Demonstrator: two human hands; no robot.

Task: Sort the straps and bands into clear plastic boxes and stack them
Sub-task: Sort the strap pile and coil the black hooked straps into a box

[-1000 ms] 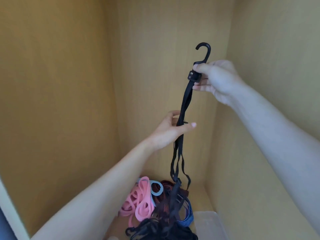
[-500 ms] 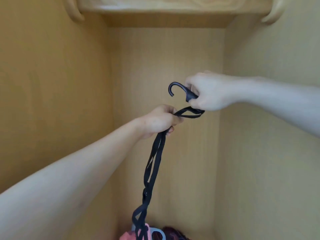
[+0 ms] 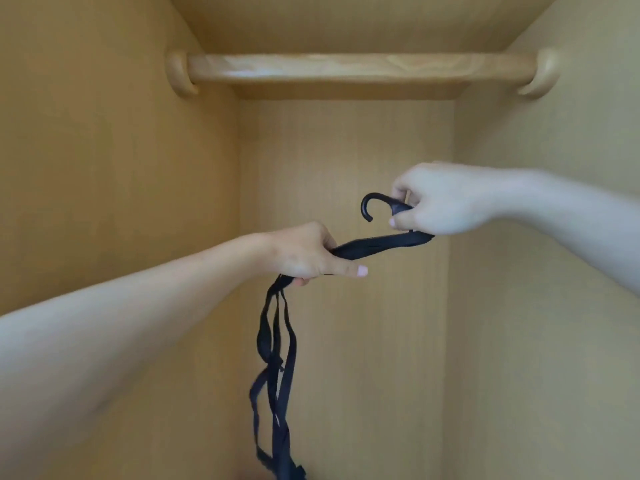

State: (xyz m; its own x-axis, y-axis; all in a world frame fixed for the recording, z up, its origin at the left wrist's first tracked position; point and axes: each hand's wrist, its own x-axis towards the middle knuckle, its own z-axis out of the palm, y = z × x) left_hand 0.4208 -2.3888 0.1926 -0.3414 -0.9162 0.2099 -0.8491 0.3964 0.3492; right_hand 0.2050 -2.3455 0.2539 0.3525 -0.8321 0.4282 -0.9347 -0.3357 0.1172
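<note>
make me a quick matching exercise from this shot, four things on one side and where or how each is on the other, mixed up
Things
1 left hand
2 right hand
3 hook
4 wooden rail

States
A runs across the top of the view
B holds the black strap mid-length, loose ends hanging below
C pokes out of a fist, tip curled down
D holds the strap's hook end

Pairs: 1-B, 2-D, 3-C, 4-A

I count two hands raised in here, one left hand [image 3: 308, 252] and one right hand [image 3: 440, 202]. There is one black strap [image 3: 377, 242] with one hook [image 3: 375, 202]; its hanging strands are too tangled to count. One wooden rail [image 3: 356, 65] overhead, and two brackets [image 3: 178, 74] [image 3: 542, 76].
</note>
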